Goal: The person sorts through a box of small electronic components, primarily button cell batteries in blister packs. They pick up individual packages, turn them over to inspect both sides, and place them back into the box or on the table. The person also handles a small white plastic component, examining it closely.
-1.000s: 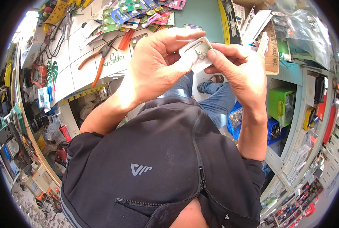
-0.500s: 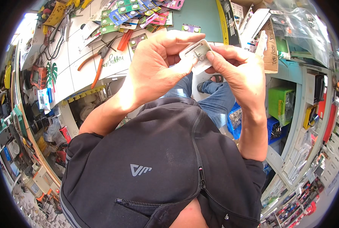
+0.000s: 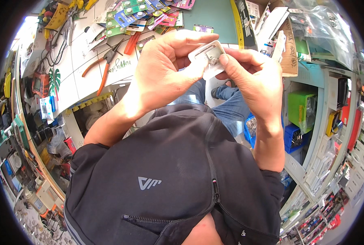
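Note:
Over the near edge of the bench, both hands hold a small white plastic case (image 3: 210,50) with rounded corners. Its hollow side faces up, showing a slot and a small round metal-looking part. My left hand (image 3: 163,65) grips its left side, thumb below and fingers stretched along the far edge. On the other side, my right hand (image 3: 253,75) pinches it, with the thumb tip beside the small round part. Fingers hide the underside of the case. To the left lie orange-handled pliers (image 3: 103,77), jaws pointing away, and a flat red piece (image 3: 131,45) partly behind my left hand.
Colourful cards of button cells (image 3: 127,19) are heaped at the back of the white bench, beside a grey-green mat (image 3: 210,18). At right stands a cardboard box (image 3: 290,61) of packets. Below are a green bin (image 3: 299,110) and a blue bin (image 3: 290,136).
The white case has tilted a little, so more of its hollow shows. Both hands keep their hold and have shifted slightly to the left in the view.

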`<move>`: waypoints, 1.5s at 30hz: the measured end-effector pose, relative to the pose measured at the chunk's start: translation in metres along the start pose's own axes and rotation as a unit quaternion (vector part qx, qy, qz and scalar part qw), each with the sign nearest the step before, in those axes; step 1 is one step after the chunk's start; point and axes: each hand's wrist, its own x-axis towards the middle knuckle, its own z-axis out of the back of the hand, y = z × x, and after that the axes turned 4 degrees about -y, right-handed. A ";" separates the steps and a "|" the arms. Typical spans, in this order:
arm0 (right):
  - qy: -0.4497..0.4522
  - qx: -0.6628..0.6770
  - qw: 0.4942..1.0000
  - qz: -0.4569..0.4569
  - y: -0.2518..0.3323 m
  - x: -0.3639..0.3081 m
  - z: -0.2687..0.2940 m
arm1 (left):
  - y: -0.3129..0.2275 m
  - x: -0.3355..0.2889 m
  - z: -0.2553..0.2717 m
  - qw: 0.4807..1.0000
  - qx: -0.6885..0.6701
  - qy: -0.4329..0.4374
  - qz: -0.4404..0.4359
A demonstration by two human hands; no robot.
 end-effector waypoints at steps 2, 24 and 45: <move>0.008 0.006 1.000 -0.008 0.002 0.000 0.001 | -0.001 0.000 0.000 1.000 0.002 -0.006 -0.002; -0.030 0.114 0.991 0.059 -0.017 -0.006 -0.012 | -0.001 -0.005 -0.005 0.999 0.013 -0.023 -0.038; -0.057 0.067 0.981 0.174 -0.019 -0.008 -0.019 | -0.008 -0.002 -0.002 0.999 -0.011 -0.044 0.015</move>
